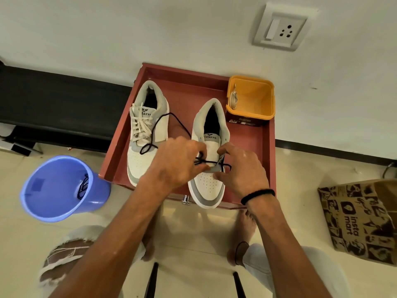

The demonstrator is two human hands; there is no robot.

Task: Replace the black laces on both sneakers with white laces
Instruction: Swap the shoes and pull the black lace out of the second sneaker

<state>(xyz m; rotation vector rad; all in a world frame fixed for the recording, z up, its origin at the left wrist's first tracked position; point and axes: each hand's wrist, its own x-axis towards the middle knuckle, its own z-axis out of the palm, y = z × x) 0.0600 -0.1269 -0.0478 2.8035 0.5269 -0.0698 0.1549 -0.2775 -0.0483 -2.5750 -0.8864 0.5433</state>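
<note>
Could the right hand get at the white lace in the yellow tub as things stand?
Probably yes. The white lace lies in the open-topped yellow tub, just beyond the right sneaker, with nothing over it. But the right hand is at the black lace and must leave it first.

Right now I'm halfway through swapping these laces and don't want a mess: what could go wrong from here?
1. The black lace trails across the left sneaker, already laced in white; pulling may snag it there.
2. The right sneaker has its toe past the red tray's front edge; tugging by the left hand and right hand might tip it off.
3. The white lace waits in the yellow tub, behind both hands.
</note>
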